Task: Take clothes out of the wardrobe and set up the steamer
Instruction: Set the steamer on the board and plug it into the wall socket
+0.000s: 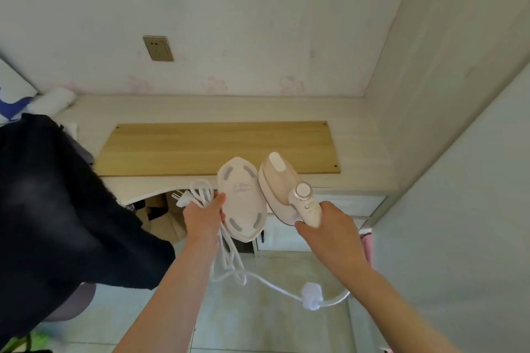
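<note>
At frame centre, my right grip (324, 226) wraps the handle of the steamer (282, 183), whose head points up over the edge of the surface (358, 123). My left grip (202, 216) clutches the coiled cord (200, 190) and the white base plate (241, 200), just beside the steamer. A dark garment (57, 209) hangs at the left. A wall socket (158, 48) sits upper left.
</note>
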`<state>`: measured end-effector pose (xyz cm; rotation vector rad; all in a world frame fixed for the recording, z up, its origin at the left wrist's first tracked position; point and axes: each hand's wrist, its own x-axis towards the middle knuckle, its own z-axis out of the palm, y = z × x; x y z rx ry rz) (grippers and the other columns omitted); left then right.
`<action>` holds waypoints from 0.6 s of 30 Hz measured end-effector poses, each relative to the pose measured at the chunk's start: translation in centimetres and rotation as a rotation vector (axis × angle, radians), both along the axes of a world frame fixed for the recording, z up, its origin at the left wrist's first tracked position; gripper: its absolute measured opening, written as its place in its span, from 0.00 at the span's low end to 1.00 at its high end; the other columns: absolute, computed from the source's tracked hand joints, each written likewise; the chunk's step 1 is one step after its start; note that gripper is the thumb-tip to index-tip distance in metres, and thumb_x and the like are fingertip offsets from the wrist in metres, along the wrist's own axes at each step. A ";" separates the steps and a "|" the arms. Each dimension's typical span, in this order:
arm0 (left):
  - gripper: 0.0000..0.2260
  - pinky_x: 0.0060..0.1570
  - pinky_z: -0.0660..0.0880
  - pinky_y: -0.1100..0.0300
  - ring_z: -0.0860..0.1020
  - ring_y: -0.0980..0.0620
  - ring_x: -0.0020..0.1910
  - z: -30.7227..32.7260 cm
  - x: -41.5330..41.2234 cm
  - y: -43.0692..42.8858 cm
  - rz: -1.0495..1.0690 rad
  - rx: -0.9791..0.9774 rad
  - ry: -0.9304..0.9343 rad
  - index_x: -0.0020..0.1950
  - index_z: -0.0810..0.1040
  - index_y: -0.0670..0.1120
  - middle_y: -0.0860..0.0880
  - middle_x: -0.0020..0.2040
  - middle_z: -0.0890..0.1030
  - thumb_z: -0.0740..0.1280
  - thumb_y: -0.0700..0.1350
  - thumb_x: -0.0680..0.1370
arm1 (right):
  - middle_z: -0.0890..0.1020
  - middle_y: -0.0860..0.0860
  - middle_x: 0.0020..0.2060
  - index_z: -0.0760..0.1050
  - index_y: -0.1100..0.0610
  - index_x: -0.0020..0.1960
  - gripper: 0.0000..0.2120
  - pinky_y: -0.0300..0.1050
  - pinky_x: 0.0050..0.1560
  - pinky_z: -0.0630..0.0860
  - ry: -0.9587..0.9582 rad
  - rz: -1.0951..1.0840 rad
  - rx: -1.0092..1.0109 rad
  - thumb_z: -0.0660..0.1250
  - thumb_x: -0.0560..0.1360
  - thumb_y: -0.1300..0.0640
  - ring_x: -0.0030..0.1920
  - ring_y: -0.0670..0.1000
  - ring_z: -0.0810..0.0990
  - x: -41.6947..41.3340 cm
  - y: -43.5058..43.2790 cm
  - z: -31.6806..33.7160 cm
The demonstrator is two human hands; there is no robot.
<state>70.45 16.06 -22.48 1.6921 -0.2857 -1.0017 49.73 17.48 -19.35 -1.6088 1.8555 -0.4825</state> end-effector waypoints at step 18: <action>0.04 0.32 0.70 0.58 0.72 0.51 0.30 -4.9 3.0 -25.4 -0.284 0.131 -0.011 0.44 0.76 0.43 0.46 0.33 0.74 0.68 0.42 0.77 | 0.75 0.46 0.34 0.70 0.54 0.45 0.11 0.39 0.27 0.65 0.081 -0.216 0.043 0.68 0.71 0.49 0.33 0.43 0.73 3.8 -20.1 -2.1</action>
